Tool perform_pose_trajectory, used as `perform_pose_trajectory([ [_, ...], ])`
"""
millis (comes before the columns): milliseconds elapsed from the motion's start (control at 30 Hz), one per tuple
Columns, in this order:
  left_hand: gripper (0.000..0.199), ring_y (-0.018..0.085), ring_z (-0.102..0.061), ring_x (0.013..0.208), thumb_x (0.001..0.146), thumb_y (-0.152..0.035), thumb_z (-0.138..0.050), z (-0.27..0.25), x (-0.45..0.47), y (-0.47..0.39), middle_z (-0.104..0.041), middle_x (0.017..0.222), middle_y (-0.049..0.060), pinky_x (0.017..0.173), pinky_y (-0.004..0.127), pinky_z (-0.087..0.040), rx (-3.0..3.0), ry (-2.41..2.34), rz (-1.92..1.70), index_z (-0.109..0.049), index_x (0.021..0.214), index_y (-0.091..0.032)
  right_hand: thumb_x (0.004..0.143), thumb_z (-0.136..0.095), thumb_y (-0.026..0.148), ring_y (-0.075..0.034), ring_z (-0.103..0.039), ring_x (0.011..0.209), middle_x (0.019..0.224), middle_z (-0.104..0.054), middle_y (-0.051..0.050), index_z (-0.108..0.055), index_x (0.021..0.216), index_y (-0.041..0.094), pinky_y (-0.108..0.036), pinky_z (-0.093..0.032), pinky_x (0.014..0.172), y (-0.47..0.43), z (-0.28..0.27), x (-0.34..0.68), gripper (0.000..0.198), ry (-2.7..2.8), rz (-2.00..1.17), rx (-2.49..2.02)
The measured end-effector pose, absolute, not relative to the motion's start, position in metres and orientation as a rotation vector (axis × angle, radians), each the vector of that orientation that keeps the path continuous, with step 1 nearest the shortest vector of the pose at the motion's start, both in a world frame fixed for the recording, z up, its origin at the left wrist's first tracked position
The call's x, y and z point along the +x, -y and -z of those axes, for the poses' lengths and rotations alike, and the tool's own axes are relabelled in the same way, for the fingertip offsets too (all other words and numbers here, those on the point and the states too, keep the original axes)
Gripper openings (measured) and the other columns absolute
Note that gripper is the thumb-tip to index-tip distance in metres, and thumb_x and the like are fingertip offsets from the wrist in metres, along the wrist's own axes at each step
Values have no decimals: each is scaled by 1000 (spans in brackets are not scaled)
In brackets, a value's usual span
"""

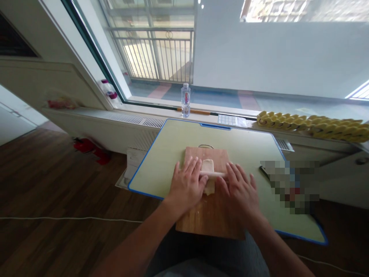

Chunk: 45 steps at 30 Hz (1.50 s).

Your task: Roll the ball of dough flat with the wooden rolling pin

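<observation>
A thin, pale rolling pin (213,174) lies crosswise over a flattened strip of dough (208,165). The dough shows above and below the pin, on a wooden cutting board (207,219). My left hand (186,182) rests flat over the pin's left end, fingers stretched forward and thumb pointing inward. Over the right end lies my right hand (238,189), its fingers also extended and slightly spread. Both palms hide the pin's ends. A metal handle (206,146) stands at the board's far edge.
Beneath the board is a pale green table (173,154) with blue edging. A blurred-out item (291,186) lies at its right. Beyond, the windowsill holds a water bottle (186,100) and yellow ruffled material (314,125). A red fire extinguisher (90,149) lies on the floor at left.
</observation>
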<state>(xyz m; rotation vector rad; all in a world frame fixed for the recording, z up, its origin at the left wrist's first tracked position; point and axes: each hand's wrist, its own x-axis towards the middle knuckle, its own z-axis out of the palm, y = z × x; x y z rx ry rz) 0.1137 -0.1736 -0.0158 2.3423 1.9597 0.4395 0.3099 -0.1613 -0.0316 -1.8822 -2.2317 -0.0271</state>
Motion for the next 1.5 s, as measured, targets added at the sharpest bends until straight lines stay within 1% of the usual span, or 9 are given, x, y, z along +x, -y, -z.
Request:
perform_pose_trajectory([
  [167, 61, 25, -35, 158, 110, -50, -30, 22, 111, 205, -41, 169, 9, 129, 56, -30, 2354, -1934, -478, -41, 162, -21, 108, -27, 50, -30, -31, 158, 167, -42, -13, -44, 161, 15, -57, -21, 127, 188, 42, 316, 66, 2256, 148, -1803],
  [367, 61, 29, -37, 156, 109, -53, -22, 16, 109, 104, -49, 164, 7, 129, 67, -21, 2318, -2034, -408, -55, 153, -26, 109, -24, 57, -32, -39, 152, 161, -53, -8, -60, 148, 26, -66, -15, 125, 92, 18, 285, 62, 2222, 12, -1971],
  [500, 61, 32, -34, 158, 107, -53, -25, 8, 107, 58, -41, 170, 7, 128, 69, -20, 2200, -2025, -255, -48, 158, -29, 108, -29, 57, -35, -39, 151, 161, -51, -13, -56, 151, 20, -66, -23, 122, 52, 6, 275, 64, 2198, -75, -2045],
  [700, 58, 30, -34, 158, 109, -47, -25, 13, 109, 121, -46, 166, 7, 129, 68, -20, 2315, -2004, -417, -53, 155, -24, 109, -26, 49, -32, -40, 151, 160, -53, -10, -60, 146, 24, -63, -26, 122, 113, 15, 289, 56, 2263, -31, -1944],
  [933, 61, 24, -32, 160, 109, -48, -34, 28, 110, 218, -38, 170, 7, 131, 55, -27, 2412, -1925, -538, -36, 164, -21, 108, -26, 54, -29, -32, 158, 166, -43, -12, -47, 158, 16, -56, -24, 126, 198, 53, 316, 66, 2254, 187, -1747],
  [1033, 62, 25, -31, 160, 109, -49, -31, 30, 110, 196, -40, 170, 7, 131, 59, -26, 2396, -1950, -558, -36, 164, -22, 109, -23, 50, -28, -31, 158, 167, -43, -11, -46, 160, 17, -56, -21, 127, 175, 49, 309, 65, 2252, 209, -1795],
  [1167, 61, 30, -35, 158, 109, -54, -23, 20, 109, 123, -49, 164, 8, 129, 68, -21, 2298, -2003, -478, -56, 153, -26, 110, -24, 51, -32, -34, 155, 164, -48, -7, -57, 152, 27, -65, -14, 126, 105, 25, 287, 59, 2244, 127, -1953],
  [1300, 63, 34, -36, 157, 108, -56, -21, 10, 108, 75, -47, 166, 8, 128, 70, -17, 2173, -2023, -328, -58, 152, -28, 108, -28, 56, -35, -38, 151, 163, -50, -9, -57, 152, 26, -70, -20, 122, 59, 8, 272, 61, 2202, -14, -2095],
  [1500, 61, 30, -37, 156, 109, -54, -24, 18, 109, 130, -53, 161, 9, 129, 68, -19, 2300, -2000, -494, -57, 151, -25, 109, -23, 50, -32, -42, 150, 161, -52, -10, -59, 148, 24, -64, -24, 123, 113, 21, 289, 59, 2263, 34, -1937],
])
